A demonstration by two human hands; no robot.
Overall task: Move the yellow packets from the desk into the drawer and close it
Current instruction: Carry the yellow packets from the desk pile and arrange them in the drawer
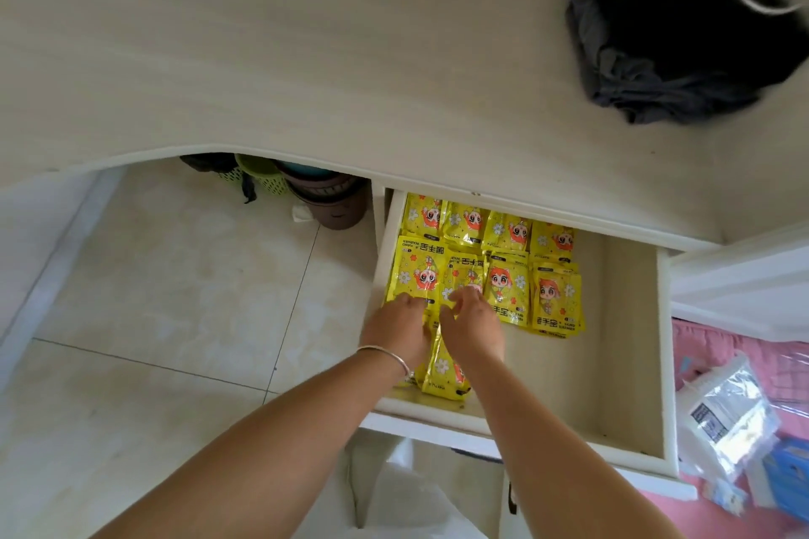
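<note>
Your left hand [400, 326] and right hand [470, 322] press flat, fingers loose, on yellow packets [508, 276] lying in rows in the open drawer [621, 346]. One packet [442, 368] between your wrists seems pinned under them, not gripped. The desk [306, 57] holds only a dark bundle [674, 26].

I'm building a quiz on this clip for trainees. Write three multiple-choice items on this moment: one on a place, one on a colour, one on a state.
1. Where are the yellow packets?
A. In the drawer
B. On the floor tiles
C. On the desk top

2. What colour is the bundle of cloth on the desk?
A. Red
B. Black and grey
C. White

3. How does the drawer stand?
A. Pushed shut
B. Taken out and set on the floor
C. Pulled open

Key: 1 A, the packets lie in rows inside it, with the left hand and the right hand resting on them. 2 B, it is a dark heap at the desk's far right. 3 C, its inside and front rail show.
</note>
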